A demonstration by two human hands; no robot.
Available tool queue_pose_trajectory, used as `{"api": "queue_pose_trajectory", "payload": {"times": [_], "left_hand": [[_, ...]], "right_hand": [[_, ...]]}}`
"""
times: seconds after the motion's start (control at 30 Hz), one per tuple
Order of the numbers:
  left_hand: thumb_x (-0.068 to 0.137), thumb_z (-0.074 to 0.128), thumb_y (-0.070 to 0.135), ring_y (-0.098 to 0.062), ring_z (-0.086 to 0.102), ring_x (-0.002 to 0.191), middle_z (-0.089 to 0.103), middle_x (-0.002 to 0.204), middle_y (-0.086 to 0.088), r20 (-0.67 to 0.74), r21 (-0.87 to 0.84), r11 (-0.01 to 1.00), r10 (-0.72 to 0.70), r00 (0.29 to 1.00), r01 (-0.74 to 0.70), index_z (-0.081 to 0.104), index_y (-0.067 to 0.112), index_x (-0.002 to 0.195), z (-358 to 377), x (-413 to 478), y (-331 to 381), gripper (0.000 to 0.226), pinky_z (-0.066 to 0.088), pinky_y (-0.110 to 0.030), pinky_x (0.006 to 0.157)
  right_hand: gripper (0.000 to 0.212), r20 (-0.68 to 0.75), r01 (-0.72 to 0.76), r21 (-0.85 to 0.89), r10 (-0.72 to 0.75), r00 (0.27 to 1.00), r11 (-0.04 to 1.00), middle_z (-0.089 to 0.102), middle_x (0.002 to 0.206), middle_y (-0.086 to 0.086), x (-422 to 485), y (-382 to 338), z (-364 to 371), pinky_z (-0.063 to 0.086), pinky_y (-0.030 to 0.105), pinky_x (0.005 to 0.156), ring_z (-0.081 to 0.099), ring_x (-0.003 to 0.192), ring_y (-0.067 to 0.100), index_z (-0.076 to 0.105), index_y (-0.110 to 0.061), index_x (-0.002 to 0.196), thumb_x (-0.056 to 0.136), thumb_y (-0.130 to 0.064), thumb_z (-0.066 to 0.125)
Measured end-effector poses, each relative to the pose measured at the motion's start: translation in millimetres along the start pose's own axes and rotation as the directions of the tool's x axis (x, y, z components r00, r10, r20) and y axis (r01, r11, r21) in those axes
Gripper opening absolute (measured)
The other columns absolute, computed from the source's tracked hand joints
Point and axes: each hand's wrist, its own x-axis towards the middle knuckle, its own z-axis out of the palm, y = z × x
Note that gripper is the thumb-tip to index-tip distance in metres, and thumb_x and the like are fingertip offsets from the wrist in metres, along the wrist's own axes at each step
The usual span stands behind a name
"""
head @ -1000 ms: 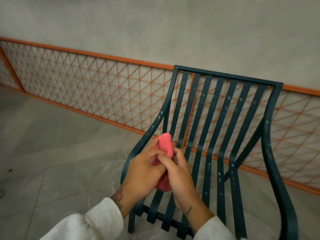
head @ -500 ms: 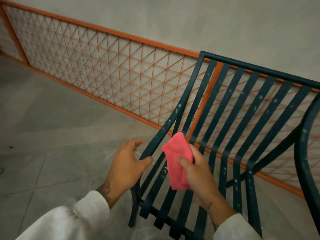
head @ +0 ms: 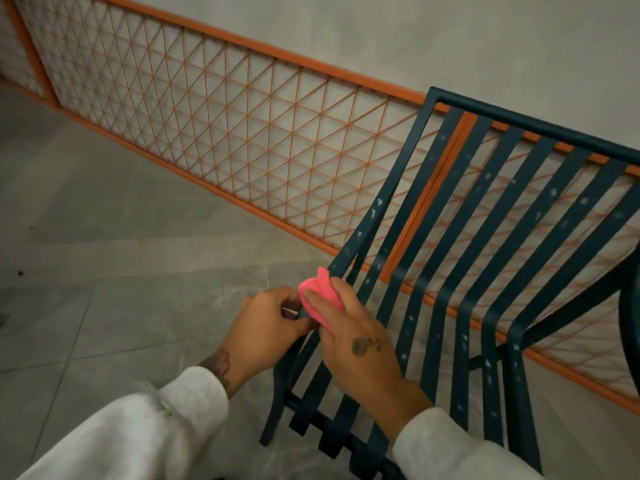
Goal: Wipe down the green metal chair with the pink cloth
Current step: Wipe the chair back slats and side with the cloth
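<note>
Right now the right hand has the pink cloth bunched into a small wad, thumb on one side and fingers over the top. It presses the wad against the outer side rail of the green chair, low down where the rail bends toward the seat. Bunching the cloth like this probably gives a firm pad that can wrap partly round a narrow bar.

Just beside it, the left hand has its fingers curled around the same rail, touching the cloth's lower edge. My guess is that it steadies the chair so the frame does not slide on the tiled floor while the other hand rubs.

White specks dot the rail and nearly every slat of the back (dried paint or droppings, I cannot tell which). So the wiping looks to be near its start, with the slats, the top bar and the far arm not yet done. The specks may need hard, repeated passes.

Both arms are in pale sleeves. Behind the chair, an orange lattice panel runs along the foot of a grey wall.
</note>
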Motion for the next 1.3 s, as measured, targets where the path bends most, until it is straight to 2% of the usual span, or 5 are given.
{"api": "queue_pose_trajectory", "payload": {"times": [0.33, 0.5, 0.7, 0.9, 1.3], "left_hand": [[0.08, 0.077, 0.03, -0.009, 0.071, 0.08, 0.074, 0.089, 0.005, 0.112, -0.153, 0.979, -0.119, 0.987, 0.136, 0.071, 0.02, 0.1, -1, 18, 7, 0.023, 0.059, -0.03, 0.076], [0.093, 0.063, 0.02, -0.022, 0.072, 0.091, 0.076, 0.093, -0.003, 0.202, -0.366, 0.894, -0.196, 0.96, 0.26, 0.074, 0.017, 0.1, -7, 25, 14, 0.013, 0.059, -0.034, 0.075], [0.089, 0.066, 0.011, -0.014, 0.071, 0.094, 0.076, 0.098, 0.0, 0.285, -0.418, 0.859, -0.186, 0.94, 0.296, 0.074, 0.015, 0.102, -10, 23, 8, 0.015, 0.055, -0.027, 0.072], [0.089, 0.065, 0.006, -0.023, 0.071, 0.096, 0.075, 0.101, -0.007, 0.321, -0.408, 0.835, -0.247, 0.914, 0.369, 0.071, 0.009, 0.107, -13, 30, 12, 0.019, 0.059, -0.034, 0.08], [0.098, 0.041, 0.049, -0.025, 0.067, 0.108, 0.071, 0.115, -0.011, 0.397, -0.58, 0.64, -0.317, 0.861, 0.503, 0.07, 0.007, 0.115, -18, 8, -15, 0.053, 0.049, -0.037, 0.096]], "right_hand": [[0.059, 0.008, -0.257, -0.054, 0.257, 0.966, 0.965, 0.034, 0.158, -0.009, 55, 43, -23, 0.032, 0.042, 0.117, 0.04, 0.139, 0.021, 0.036, -0.04, 0.15, 0.1, -0.01, 0.047], [0.063, -0.066, -0.14, -0.047, 0.137, 0.988, 0.989, 0.039, 0.155, -0.003, 32, 20, -12, 0.042, 0.038, 0.111, 0.051, 0.129, 0.022, 0.042, -0.031, 0.148, 0.094, -0.003, 0.055], [0.055, -0.084, -0.056, 0.129, 0.068, 0.994, 0.99, 0.044, 0.149, -0.016, 5, 9, -4, 0.016, -0.004, 0.103, 0.035, 0.127, -0.01, 0.05, -0.033, 0.143, 0.097, -0.004, 0.054], [0.059, 0.011, -0.224, 0.063, 0.223, 0.975, 0.973, 0.04, 0.154, -0.012, 48, 39, -18, 0.034, 0.038, 0.117, 0.043, 0.138, 0.017, 0.049, -0.039, 0.143, 0.096, -0.003, 0.049], [0.064, -0.04, 0.102, -0.055, -0.105, 0.994, 0.993, 0.046, 0.149, -0.001, -28, -9, 24, 0.058, 0.041, 0.089, 0.063, 0.11, 0.027, 0.048, -0.031, 0.142, 0.086, -0.002, 0.06]]}}
